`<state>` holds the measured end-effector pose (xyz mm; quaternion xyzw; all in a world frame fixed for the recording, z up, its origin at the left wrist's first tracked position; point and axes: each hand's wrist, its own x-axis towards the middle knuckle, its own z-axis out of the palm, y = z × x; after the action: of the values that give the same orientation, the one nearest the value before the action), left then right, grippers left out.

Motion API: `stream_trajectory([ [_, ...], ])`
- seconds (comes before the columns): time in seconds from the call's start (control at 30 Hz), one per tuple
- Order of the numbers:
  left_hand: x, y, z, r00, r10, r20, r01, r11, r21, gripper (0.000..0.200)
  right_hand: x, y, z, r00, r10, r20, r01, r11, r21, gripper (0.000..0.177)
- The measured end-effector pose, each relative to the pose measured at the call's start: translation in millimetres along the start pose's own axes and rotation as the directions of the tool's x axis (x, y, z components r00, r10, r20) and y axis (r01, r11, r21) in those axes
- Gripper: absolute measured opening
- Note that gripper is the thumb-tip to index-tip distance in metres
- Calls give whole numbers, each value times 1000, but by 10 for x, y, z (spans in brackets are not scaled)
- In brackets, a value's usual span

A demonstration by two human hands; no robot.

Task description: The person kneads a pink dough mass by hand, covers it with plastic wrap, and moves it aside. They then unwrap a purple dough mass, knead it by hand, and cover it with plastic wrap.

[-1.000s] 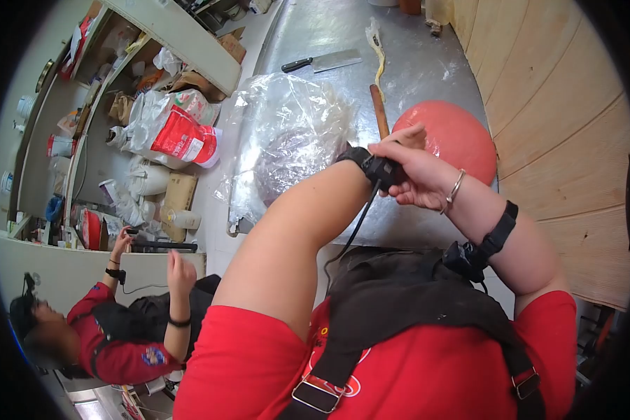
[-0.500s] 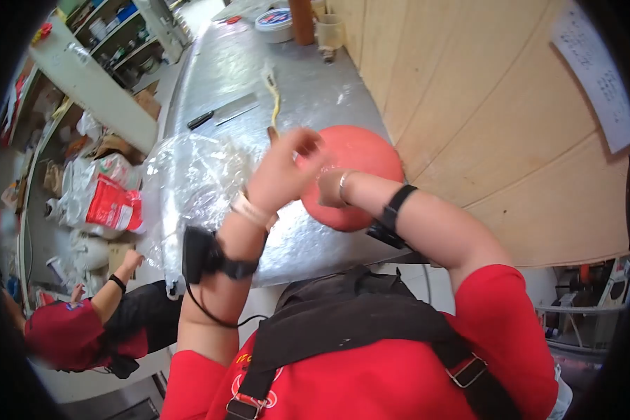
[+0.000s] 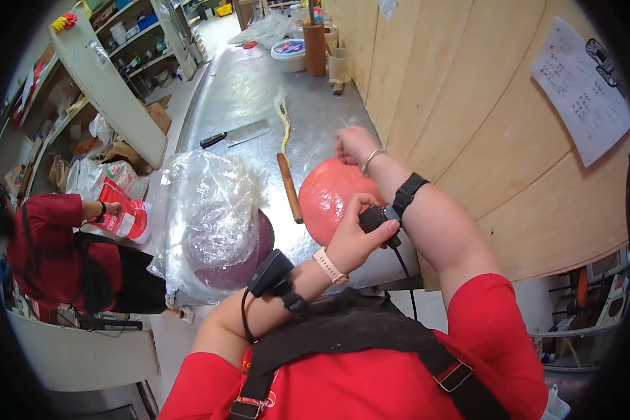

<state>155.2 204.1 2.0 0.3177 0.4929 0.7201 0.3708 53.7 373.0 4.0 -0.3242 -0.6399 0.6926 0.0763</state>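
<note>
A smooth, shiny pink-red round mass of what looks like dough [image 3: 325, 192] sits on the metal table in front of me. My left hand [image 3: 357, 234] is closed around a small black device [image 3: 373, 218] strapped to my right forearm. Beyond it, my right hand [image 3: 355, 147] is held at the far edge of the pink-red mass, fingers curled; whatever they pinch is too small to make out. To the left of the mass lies a wooden rolling pin [image 3: 288, 187]. A purple round mass [image 3: 259, 241] sits further left, partly under clear plastic film [image 3: 203, 203].
A cleaver [image 3: 248, 133] lies on the metal table [image 3: 224, 91]. A lidded white tub [image 3: 289, 54], a brown cylinder [image 3: 314, 50] and a clear cup [image 3: 340, 64] stand farther back. Wood panelling borders the right. At left, a co-worker [image 3: 56, 245] reaches to a red-and-white bag [image 3: 122, 210].
My left hand has moved from above the pink-red mass onto the device on my right forearm. My right hand has shifted up and away. The view has turned, revealing the purple mass.
</note>
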Motion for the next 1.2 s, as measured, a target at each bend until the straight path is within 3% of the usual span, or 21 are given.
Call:
stream_trajectory([
  [0.03, -17, 106, 49, 999, -51, 4, 51, 998, -21, 43, -39, 70, 2, 969, -242, 56, 245, 893, -379, 12],
  [0.07, -31, 177, 83, 995, -102, 7, 103, 994, -43, 42, -106, 178, 14, 884, -424, 197, 435, 593, -677, 13],
  [0.1, -31, 206, 100, 990, -138, 12, 139, 989, -42, 41, -196, 222, 29, 768, -508, 391, 533, 167, -830, 14],
  [0.2, -17, 266, 132, 968, -253, 4, 253, 967, -21, 41, -394, 191, 40, 761, -139, 634, 584, -282, -761, 23],
  [0.27, 21, 371, 194, 928, -374, -8, 372, 925, -77, 40, -492, 198, 43, 762, 5, 648, 608, -351, -712, 23],
  [0.33, 41, 503, 286, 875, -483, -43, 476, 872, -113, 37, -554, 222, 62, 756, 62, 652, 634, -321, -704, 23],
  [0.43, 219, 479, 226, 808, -587, 56, 588, 796, -146, 31, -675, 277, 43, 753, 23, 658, 654, -136, -744, 23],
  [0.53, 341, 420, 150, 685, -709, 168, 727, 652, -217, 28, -809, 301, -23, 743, -150, 652, 668, 238, -706, 24],
  [0.6, 352, 428, 101, 607, -765, 214, 794, 580, -181, 32, -893, 337, -23, 732, -284, 620, 652, 556, -516, 24],
  [0.67, 302, 519, 76, 636, -738, 223, 759, 650, -14, 37, -965, 373, 49, 725, -399, 561, 606, 757, -244, 26],
  [0.73, 237, 641, 33, 672, -703, 233, 704, 704, 94, 49, -969, 376, 175, 715, -499, 489, 553, 832, 40, 27],
  [0.83, -30, 559, -273, 932, -335, 139, 314, 936, 157, 51, -880, 495, 289, 740, -578, 343, 520, 816, 252, 29],
  [0.9, -190, 347, -814, 974, -205, 98, 139, 877, 460, 45, -782, 745, 146, 797, -566, 209, 535, 824, 188, 31],
  [0.97, -377, 196, -1315, 991, -125, 38, 63, 709, 702, 41, -640, 1140, -173, 843, -539, 9, 537, 839, -84, 40],
  [1.03, -456, -148, -1752, 961, -174, -216, 271, 753, 599, 38, -479, 1453, -630, 870, -447, -208, 217, 726, -653, 50],
  [1.07, -420, -288, -1900, 914, -294, -280, 397, 790, 468, 42, -481, 1470, -721, 867, -422, -266, 143, 722, -677, 53],
  [1.17, -50, -543, -1975, 784, -480, -393, 561, 819, 119, 44, -329, 1731, -880, 833, -345, -433, -80, 699, -711, 58],
  [1.2, 144, -623, -1924, 844, -374, -385, 470, 861, 195, 46, -205, 1788, -905, 811, -332, -482, -143, 686, -714, 60],
])
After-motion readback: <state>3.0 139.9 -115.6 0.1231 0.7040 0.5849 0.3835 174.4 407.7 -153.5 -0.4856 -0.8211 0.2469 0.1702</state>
